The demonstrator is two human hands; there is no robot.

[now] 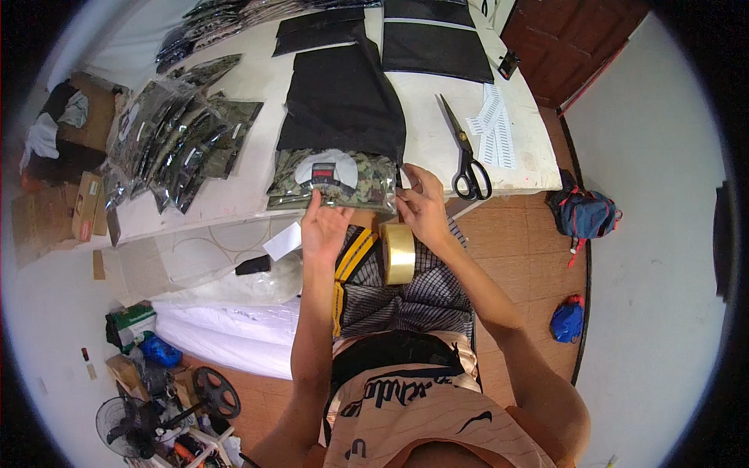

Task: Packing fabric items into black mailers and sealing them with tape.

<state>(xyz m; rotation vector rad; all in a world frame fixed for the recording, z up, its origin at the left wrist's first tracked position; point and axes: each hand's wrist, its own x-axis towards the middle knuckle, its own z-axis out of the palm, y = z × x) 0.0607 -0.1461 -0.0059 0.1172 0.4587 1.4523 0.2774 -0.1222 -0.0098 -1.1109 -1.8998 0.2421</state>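
Note:
A clear plastic packet [374,175] with a folded camouflage garment lies at the table's near edge, a white, red and black label showing through. My left hand [324,226] grips its near edge, thumb on top, with the other fingers partly hidden below. The fingers of my right hand [424,204] pinch together at its right edge; exactly what lies between them is hard to see. A long black sheet, fabric or plastic [335,97], stretches away from the packet's far side. Over my lap, just below the right hand, is a roll of yellowish tape [399,256].
Black-handled scissors [466,160] and printed paper strips [493,132] lie on the table's right. Flat black pieces [437,53] are at the back. Several camouflage packets [179,140] pile up at left. A backpack [589,210] stands on the floor by the right wall.

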